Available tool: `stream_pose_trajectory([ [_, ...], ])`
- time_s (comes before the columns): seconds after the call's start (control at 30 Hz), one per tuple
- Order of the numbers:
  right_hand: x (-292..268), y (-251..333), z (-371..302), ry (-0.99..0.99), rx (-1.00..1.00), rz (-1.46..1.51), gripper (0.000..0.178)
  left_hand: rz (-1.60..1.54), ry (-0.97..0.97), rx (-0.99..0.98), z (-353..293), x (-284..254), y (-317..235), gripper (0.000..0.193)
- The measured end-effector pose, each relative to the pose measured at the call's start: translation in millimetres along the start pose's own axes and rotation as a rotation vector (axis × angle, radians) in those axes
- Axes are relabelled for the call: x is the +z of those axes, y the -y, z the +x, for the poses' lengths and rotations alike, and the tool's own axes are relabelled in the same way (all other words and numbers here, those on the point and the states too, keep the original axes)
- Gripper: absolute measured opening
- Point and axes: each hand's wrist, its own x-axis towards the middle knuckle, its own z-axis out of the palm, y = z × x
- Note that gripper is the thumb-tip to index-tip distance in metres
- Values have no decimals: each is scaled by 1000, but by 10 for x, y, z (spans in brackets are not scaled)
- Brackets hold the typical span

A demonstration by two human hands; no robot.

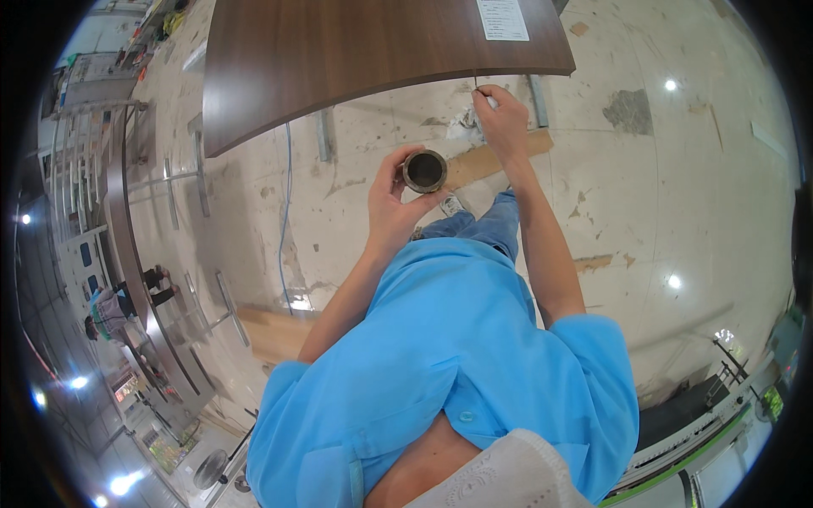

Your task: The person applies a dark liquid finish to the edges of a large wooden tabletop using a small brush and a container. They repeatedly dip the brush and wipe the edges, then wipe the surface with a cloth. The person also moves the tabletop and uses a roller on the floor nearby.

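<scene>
- We see our left hand [391, 196] raised in front of the chest, forearm rising from the lower middle, elbow bent, wrist turned so the palm faces right.
- Its fingers curl round a roll [424, 170], thumb on the near side and fingertips over the far rim; the hand is half closed and grips it firmly.
- The roll is a short dark ring with a hollow core, its open end facing up at us; it sits between the two hands, over the floor [677, 186] just below the panel's near edge.
- Our right hand [502, 118] reaches further out, the arm nearly straight, running up from the blue sleeve to the panel's edge.
- Its fingers are pinched shut at the tips, right at the near edge of the panel [373, 51]; what they pinch is too small for us to tell, though a thin dark line shows just above them.
- We count two hands, one roll, one brown wood-grain panel.
- One white paper label [502, 19] lies on the panel's far right part.
- One light wooden strip [487, 161] lies on the floor under the right hand, and one blue cable [285, 203] runs down the floor to the left.
</scene>
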Motion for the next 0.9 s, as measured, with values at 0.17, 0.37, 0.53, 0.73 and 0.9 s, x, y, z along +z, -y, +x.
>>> stream_pose_trajectory([
  [0.17,-117,-127,88,-144,-31,-98,22,11,25,7,-1,19,-11,71],
  [0.37,-137,-188,108,-150,-85,-33,21,-6,37,-18,35,63,-29,72],
  [0.53,82,-130,78,-42,-152,-91,20,28,70,-14,65,90,-41,72],
  [0.73,-287,-253,141,-271,88,-35,20,8,72,-7,55,92,-6,73],
  [0.9,-119,-257,164,-194,-127,-37,18,-20,91,-34,97,116,1,73],
])
